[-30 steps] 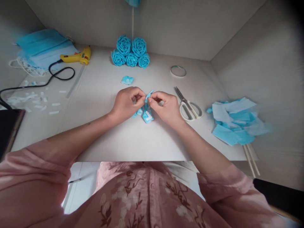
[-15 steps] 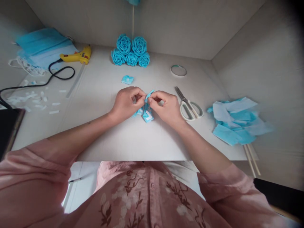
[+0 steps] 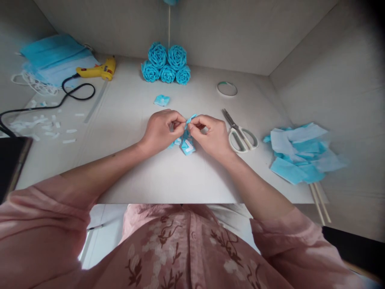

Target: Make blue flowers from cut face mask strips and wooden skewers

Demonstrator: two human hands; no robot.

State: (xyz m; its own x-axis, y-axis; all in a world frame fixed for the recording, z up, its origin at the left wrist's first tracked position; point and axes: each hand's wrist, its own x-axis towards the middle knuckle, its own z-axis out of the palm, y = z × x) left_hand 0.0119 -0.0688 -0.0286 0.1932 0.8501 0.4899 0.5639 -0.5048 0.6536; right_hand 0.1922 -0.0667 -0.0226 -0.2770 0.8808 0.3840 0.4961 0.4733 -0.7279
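Observation:
Between my two hands is a small blue fabric piece (image 3: pixel 191 118), pinched at both sides above the table. My left hand (image 3: pixel 165 127) is closed on its left side, thumb against index finger. Closed on the right side is my right hand (image 3: pixel 209 132), fingertips almost meeting the left ones. Just below lies a folded blue piece with white strips (image 3: pixel 188 147), and another blue bit (image 3: pixel 177 142) shows partly behind the left fingers. A flat blue square (image 3: pixel 161 100) rests beyond my left hand. Scissors (image 3: pixel 240 134) with white handles lie right of my right hand.
Several blue fabric roses (image 3: pixel 167 64) are stacked at the back, near a thin stick (image 3: pixel 169 26). Blue masks (image 3: pixel 57 56), a yellow glue gun (image 3: pixel 98 71) and white scraps (image 3: pixel 45 124) are at left. A tape ring (image 3: pixel 227 89), cut blue fabric (image 3: pixel 297 152) and sticks (image 3: pixel 320 202) are at right.
Almost nothing differs. Both hands keep their pinch on the blue fabric piece, which is tilted slightly differently; the whole view has shifted a little.

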